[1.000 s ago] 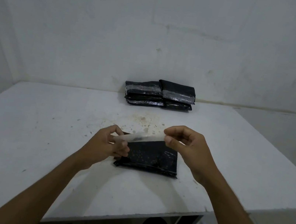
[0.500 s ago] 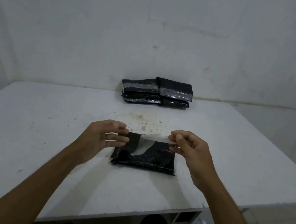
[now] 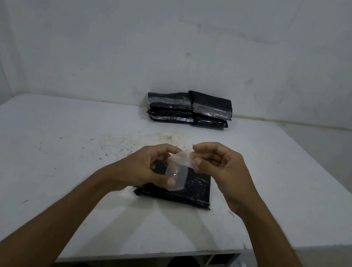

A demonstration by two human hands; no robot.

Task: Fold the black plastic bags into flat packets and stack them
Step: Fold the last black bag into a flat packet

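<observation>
While a folded black packet lies flat and glossy on the white table, a translucent strip is pinched just above it by the left hand and right hand. Beyond the packet, taped black packets are seen stacked in two piles.

A black folded packet, flecked with pale speckles, is seen at the centre of a white table stained brown toward 12 o'clock. Black stacked packets banded in glossy grey tape are set at 12 o'clock. A translucent whitish strip is shown above.
</observation>
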